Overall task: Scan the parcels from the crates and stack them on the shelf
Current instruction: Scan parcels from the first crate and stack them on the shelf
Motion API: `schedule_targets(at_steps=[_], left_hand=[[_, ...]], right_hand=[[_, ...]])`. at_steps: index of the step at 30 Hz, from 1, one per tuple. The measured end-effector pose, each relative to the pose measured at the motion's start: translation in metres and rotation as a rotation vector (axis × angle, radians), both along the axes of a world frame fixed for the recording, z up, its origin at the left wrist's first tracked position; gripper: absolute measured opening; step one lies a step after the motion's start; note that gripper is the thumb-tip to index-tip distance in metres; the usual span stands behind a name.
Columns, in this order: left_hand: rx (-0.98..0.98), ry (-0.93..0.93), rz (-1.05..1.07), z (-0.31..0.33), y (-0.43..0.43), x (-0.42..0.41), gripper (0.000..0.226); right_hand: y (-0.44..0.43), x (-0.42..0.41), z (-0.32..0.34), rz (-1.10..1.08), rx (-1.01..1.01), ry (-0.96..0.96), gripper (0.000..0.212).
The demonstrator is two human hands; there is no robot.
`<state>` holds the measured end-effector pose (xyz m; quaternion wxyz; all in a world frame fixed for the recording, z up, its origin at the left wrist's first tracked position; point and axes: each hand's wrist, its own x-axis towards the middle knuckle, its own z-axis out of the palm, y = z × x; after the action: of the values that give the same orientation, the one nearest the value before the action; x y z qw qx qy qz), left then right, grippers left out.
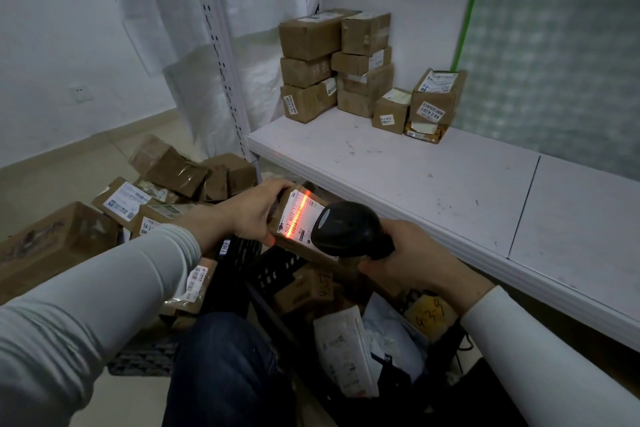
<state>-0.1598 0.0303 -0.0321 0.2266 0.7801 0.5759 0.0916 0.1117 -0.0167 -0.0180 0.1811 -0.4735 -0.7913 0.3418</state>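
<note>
The brown cardboard parcel at centre wears a white paper label with black print, crossed by a glowing orange-red line. At its 3 o'clock sits the black plastic handheld scanner. The flat white shelf board, also toward 3 o'clock, is flecked with dark specks. At 12 o'clock, the stacked brown cardboard boxes bear white stickers. The black plastic lattice crate lies at 6 o'clock. At 1 o'clock, a chequered pale green-and-white wall panel adjoins a bright green strip.

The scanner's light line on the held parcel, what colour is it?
Orange-red; the scanner casts it across the parcel label; best in the head view.
</note>
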Motion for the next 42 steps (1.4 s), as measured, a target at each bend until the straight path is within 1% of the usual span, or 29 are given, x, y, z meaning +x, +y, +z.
schedule_targets(at_steps=[3,5,7,9,11,13,15,17,18,21,23,24,26,29,31,34,35,36,38,40,42], left_hand=[[-0.027,-0.004,0.010,0.004,0.001,0.001,0.096],[-0.033,-0.011,0.024,0.004,0.002,0.001,0.097],[-0.047,-0.067,0.049,0.003,0.004,0.002,0.096],[-0.090,-0.198,0.092,0.002,0.008,0.003,0.092],[-0.135,-0.329,0.136,0.004,0.012,0.004,0.090],[-0.165,-0.414,0.172,0.004,0.017,0.006,0.090],[-0.164,-0.459,0.205,0.005,0.023,0.012,0.089],[-0.137,-0.492,0.250,0.007,0.031,0.020,0.085],[-0.126,-0.515,0.286,0.010,0.036,0.023,0.087],[-0.042,-0.510,0.371,0.026,0.058,0.032,0.094],[0.021,-0.512,0.403,0.043,0.078,0.039,0.100],[0.057,-0.514,0.414,0.052,0.088,0.044,0.093],[0.123,-0.495,0.421,0.068,0.111,0.054,0.071],[0.169,-0.491,0.414,0.082,0.150,0.059,0.054],[0.198,-0.481,0.444,0.088,0.174,0.060,0.040],[0.241,-0.517,0.504,0.105,0.213,0.062,0.035],[0.255,-0.556,0.540,0.112,0.226,0.062,0.032],[0.281,-0.595,0.574,0.119,0.241,0.061,0.035],[0.345,-0.621,0.616,0.133,0.267,0.061,0.056],[0.412,-0.609,0.631,0.145,0.295,0.058,0.059],[0.452,-0.594,0.650,0.158,0.323,0.056,0.069]], right_hand=[[0.002,-0.001,0.001,0.006,-0.002,-0.016,0.036],[0.003,0.000,-0.001,-0.018,-0.040,0.028,0.033],[0.008,0.002,-0.004,-0.113,-0.137,0.190,0.020],[0.017,0.006,-0.009,-0.290,-0.256,0.394,0.010],[0.028,0.010,-0.013,-0.448,-0.364,0.561,0.013],[0.039,0.010,-0.015,-0.535,-0.433,0.716,0.024],[0.047,0.006,-0.014,-0.556,-0.467,0.822,0.028],[0.057,0.000,-0.010,-0.568,-0.484,0.900,0.026],[0.063,-0.003,-0.006,-0.575,-0.485,0.932,0.024],[0.093,-0.011,0.011,-0.569,-0.432,0.986,0.020],[0.118,-0.015,0.026,-0.597,-0.371,0.986,0.024],[0.132,-0.016,0.033,-0.619,-0.337,0.978,0.026],[0.158,-0.016,0.044,-0.647,-0.293,0.979,0.025],[0.196,-0.014,0.058,-0.661,-0.325,1.069,0.030],[0.222,-0.012,0.070,-0.660,-0.332,1.096,0.028],[0.259,-0.011,0.086,-0.590,-0.402,1.117,0.021],[0.271,-0.012,0.090,-0.561,-0.429,1.122,0.020],[0.284,-0.014,0.094,-0.538,-0.451,1.125,0.020],[0.308,-0.020,0.100,-0.515,-0.474,1.143,0.021],[0.333,-0.027,0.107,-0.508,-0.483,1.183,0.022],[0.355,-0.034,0.113,-0.507,-0.499,1.213,0.021]])
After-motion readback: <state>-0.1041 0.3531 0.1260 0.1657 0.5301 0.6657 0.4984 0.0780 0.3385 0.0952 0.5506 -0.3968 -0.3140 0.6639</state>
